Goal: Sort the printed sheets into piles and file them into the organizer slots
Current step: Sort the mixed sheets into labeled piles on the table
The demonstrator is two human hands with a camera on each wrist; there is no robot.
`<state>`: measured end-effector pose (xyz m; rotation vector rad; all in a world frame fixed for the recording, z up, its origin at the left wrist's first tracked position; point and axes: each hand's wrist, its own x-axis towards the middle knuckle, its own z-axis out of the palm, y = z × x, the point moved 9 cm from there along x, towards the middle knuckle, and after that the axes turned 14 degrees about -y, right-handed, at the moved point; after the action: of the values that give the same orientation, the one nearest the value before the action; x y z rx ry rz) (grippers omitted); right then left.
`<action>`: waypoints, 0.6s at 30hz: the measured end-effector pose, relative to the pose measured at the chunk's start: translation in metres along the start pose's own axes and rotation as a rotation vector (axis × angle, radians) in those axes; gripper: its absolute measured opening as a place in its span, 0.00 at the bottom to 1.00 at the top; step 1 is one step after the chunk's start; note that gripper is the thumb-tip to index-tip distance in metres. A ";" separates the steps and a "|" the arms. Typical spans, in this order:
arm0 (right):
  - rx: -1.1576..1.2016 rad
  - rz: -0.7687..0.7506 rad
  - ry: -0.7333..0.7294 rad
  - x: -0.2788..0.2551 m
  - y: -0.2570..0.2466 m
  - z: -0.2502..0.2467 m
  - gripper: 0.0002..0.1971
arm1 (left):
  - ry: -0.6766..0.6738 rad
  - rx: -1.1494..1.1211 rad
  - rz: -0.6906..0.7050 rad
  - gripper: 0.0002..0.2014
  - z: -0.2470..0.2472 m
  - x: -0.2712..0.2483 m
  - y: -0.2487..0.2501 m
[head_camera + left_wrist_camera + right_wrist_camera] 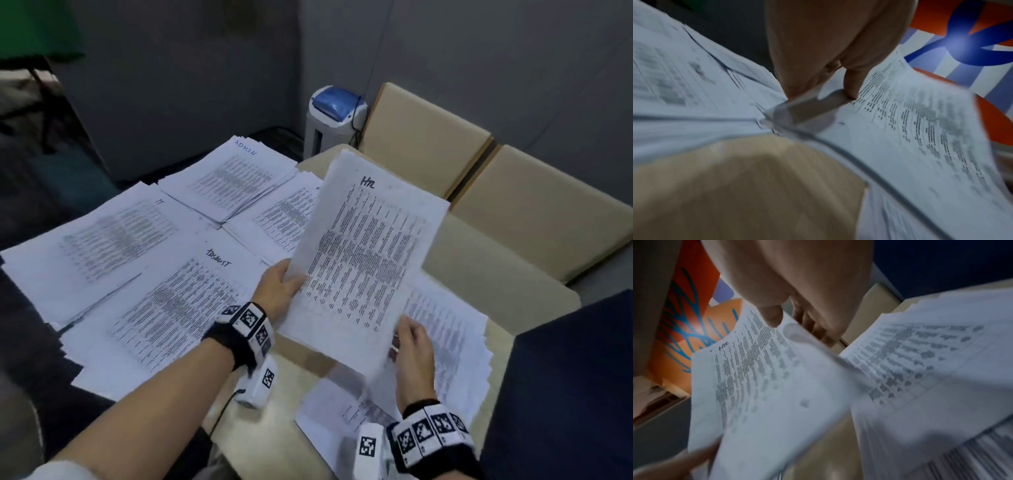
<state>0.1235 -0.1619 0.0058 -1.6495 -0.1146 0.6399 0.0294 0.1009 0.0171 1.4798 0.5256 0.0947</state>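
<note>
Both hands, the left hand (279, 289) and right hand (412, 346), gripped a white sheet (359, 253) of dense printed columns, handwritten "HR" on top.

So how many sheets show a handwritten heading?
4: the ADMIN pile at the far side, the IT pile at left, the pile near the left hand, and the HR sheet held up. Other headings may be hidden.
</note>
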 end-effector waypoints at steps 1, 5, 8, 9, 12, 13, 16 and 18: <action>-0.012 0.043 -0.048 0.005 0.010 0.013 0.09 | 0.033 -0.008 -0.014 0.06 -0.022 0.008 0.004; -0.185 0.228 -0.285 0.017 0.053 0.073 0.05 | 0.161 0.133 -0.064 0.11 -0.109 0.059 0.017; -0.249 0.407 -0.394 0.019 0.086 0.111 0.07 | 0.195 0.355 -0.118 0.13 -0.158 0.108 0.023; -0.244 0.479 -0.405 0.018 0.096 0.122 0.09 | 0.188 0.443 -0.143 0.13 -0.169 0.125 0.024; -0.418 0.479 -0.436 0.022 0.112 0.144 0.14 | 0.155 0.657 -0.175 0.13 -0.190 0.173 0.026; -0.501 0.457 -0.443 0.023 0.113 0.148 0.14 | 0.145 0.722 -0.189 0.14 -0.193 0.187 0.025; -0.506 0.450 -0.413 0.019 0.114 0.148 0.12 | 0.091 0.853 -0.205 0.15 -0.194 0.226 0.017; -0.423 0.483 -0.362 0.018 0.116 0.143 0.09 | 0.059 0.908 -0.212 0.17 -0.192 0.244 0.015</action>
<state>0.0393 -0.0506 -0.1161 -1.9680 -0.1183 1.3556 0.1738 0.3709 -0.0360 2.2900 0.8289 -0.3088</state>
